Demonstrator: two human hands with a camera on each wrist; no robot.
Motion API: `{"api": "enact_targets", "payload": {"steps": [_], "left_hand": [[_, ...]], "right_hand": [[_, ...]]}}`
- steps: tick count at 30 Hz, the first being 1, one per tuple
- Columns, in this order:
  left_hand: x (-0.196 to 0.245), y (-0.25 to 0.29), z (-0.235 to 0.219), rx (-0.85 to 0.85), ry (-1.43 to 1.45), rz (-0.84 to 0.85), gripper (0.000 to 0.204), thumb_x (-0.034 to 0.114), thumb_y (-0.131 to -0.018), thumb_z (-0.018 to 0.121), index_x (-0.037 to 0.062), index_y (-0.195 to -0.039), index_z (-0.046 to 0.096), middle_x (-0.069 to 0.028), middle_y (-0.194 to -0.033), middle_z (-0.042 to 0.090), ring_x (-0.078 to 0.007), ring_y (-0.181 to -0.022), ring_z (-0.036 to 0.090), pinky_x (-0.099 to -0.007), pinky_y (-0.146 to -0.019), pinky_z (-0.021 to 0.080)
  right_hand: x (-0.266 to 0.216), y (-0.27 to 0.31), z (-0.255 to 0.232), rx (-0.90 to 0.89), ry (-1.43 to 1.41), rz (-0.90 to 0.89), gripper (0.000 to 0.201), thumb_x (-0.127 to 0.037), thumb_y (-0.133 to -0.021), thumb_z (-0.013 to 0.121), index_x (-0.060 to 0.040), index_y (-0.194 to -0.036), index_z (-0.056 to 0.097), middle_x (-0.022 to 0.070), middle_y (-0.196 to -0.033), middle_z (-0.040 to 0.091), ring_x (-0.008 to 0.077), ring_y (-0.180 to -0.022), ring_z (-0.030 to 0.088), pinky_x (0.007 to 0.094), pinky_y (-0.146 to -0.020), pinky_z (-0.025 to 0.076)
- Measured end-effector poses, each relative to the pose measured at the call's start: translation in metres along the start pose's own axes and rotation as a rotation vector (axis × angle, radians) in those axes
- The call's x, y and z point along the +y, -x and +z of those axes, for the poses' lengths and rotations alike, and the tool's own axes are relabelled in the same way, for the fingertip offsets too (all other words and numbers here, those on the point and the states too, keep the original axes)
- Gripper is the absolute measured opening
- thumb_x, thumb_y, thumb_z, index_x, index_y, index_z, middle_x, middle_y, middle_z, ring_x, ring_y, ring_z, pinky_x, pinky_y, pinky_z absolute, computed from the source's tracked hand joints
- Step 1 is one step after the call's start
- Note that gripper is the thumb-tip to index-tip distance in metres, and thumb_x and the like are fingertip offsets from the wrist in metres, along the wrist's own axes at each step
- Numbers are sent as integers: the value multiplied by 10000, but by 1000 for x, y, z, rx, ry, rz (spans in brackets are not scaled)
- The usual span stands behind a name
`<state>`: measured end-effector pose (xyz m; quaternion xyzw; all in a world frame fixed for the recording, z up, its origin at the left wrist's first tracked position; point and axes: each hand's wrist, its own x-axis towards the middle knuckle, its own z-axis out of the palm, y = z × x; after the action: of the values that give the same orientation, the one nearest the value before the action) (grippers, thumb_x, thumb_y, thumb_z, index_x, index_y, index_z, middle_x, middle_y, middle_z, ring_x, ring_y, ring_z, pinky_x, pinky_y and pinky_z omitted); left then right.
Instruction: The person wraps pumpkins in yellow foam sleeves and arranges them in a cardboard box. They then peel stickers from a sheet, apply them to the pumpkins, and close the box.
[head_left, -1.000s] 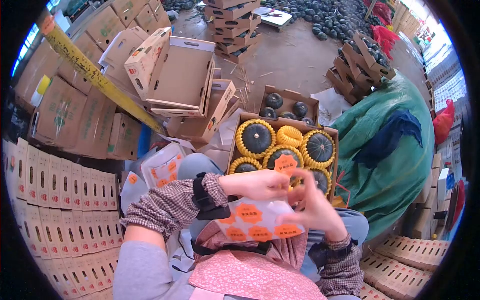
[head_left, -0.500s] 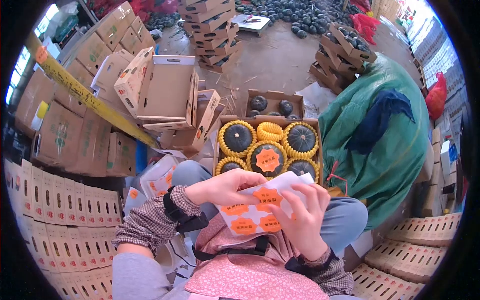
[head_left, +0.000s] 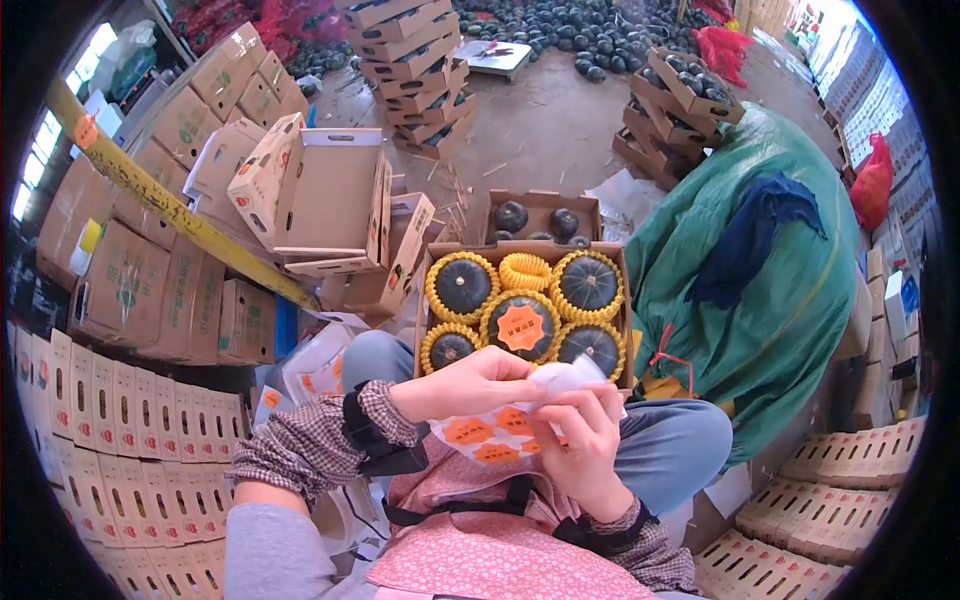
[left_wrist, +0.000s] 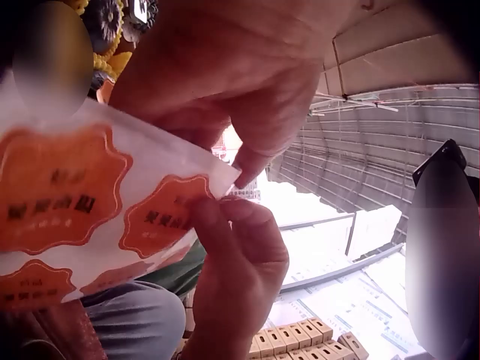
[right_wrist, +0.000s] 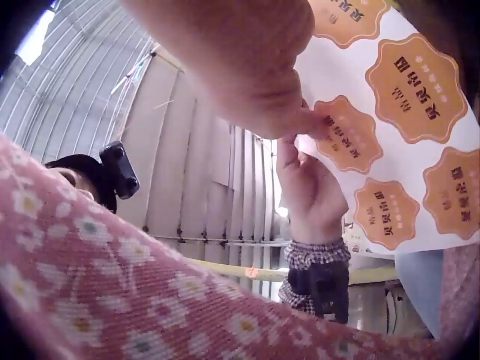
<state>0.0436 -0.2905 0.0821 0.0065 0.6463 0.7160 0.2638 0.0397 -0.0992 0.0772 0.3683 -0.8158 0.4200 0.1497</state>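
Note:
A white sticker sheet [head_left: 490, 432] with several orange labels is held over my lap. My left hand [head_left: 528, 381] grips its upper edge, fingers curled over the paper. My right hand [head_left: 566, 408] pinches the sheet's right corner beside an orange label [left_wrist: 161, 217], thumb against the paper. The sheet [right_wrist: 405, 127] and my left hand [right_wrist: 304, 187] also show in the right wrist view. Just beyond the hands sits an open cardboard box [head_left: 425, 270] of dark green pumpkins in yellow foam nets. The middle pumpkin [head_left: 520, 327] carries an orange label.
A smaller box with dark pumpkins [head_left: 540, 215] lies behind the first. Empty cartons [head_left: 330, 195] are piled at the left, flat cartons [head_left: 110, 420] lean at the lower left, and a green tarp heap [head_left: 770, 270] stands at the right. More boxes and loose pumpkins [head_left: 600, 30] lie far back.
The right hand's spread fingers have closed onto the sheet's right corner. The sheet has curled and dropped nearer my lap, and the left hand has kept its hold.

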Motion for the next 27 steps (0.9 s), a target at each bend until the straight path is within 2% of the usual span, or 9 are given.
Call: {"api": "enact_targets", "payload": {"steps": [5,7,8,11,13,17,21,25,27], "left_hand": [[2,-4,-12,80,-349,-3,260,211,-892,617,-39,-962,609,-97,-732,611,-115,-667,539,-325,-595,454],[-11,-5,-23,130,-498,24,235,200,-893,610,-31,-932,590,-138,-730,613,-177,-645,574,-350,-603,461],[-26,-6,-35,151,-654,154,206,181,-898,598,-21,-905,555,-199,-750,602,-306,-665,602,-386,-612,465],[-12,4,-41,117,-743,83,198,176,-904,592,-17,-918,553,-222,-781,599,-365,-705,604,-398,-626,466],[-19,6,-40,-12,-782,21,208,196,-918,572,-11,-932,559,-231,-804,601,-391,-745,609,-422,-661,474],[-12,6,-20,-218,-809,34,219,212,-932,546,-6,-937,548,-233,-803,598,-411,-785,607,-454,-685,473],[-17,7,-17,-286,-793,29,215,208,-928,547,-7,-937,541,-231,-813,602,-419,-800,603,-456,-698,470],[-20,6,-21,-296,-785,45,219,211,-929,547,-7,-916,532,-230,-797,594,-423,-783,595,-466,-687,462],[-22,3,-23,-309,-780,69,222,213,-929,548,-8,-911,529,-230,-792,593,-423,-778,595,-469,-682,460]], "right_hand": [[4,9,-18,-233,11,-406,239,-92,-631,697,-60,-865,658,44,-919,659,212,-829,590,354,-700,450],[0,6,-31,-299,-196,-513,198,-73,-690,698,-55,-867,610,91,-934,666,180,-712,608,258,-586,451],[4,13,-36,-212,-435,-283,209,-43,-743,696,-62,-891,548,103,-907,659,161,-660,598,233,-560,447],[38,-10,-59,110,-870,530,353,10,-841,677,-94,-957,360,101,-826,628,112,-543,559,195,-457,415],[89,-31,-62,-35,-800,840,438,20,-815,694,-108,-997,317,67,-805,604,80,-520,530,208,-403,376],[126,-40,-18,-187,-688,922,438,23,-806,697,-114,-995,326,92,-854,602,67,-511,513,197,-382,355],[136,-33,8,-192,-433,754,487,-3,-767,738,-102,-991,318,95,-842,600,90,-540,552,194,-391,391],[127,-31,10,-127,-127,651,519,-110,-652,822,-57,-953,401,104,-786,585,222,-716,620,332,-635,500],[118,-32,10,-176,77,514,476,-165,-668,821,-62,-940,444,96,-804,568,256,-728,614,359,-631,501]]}}
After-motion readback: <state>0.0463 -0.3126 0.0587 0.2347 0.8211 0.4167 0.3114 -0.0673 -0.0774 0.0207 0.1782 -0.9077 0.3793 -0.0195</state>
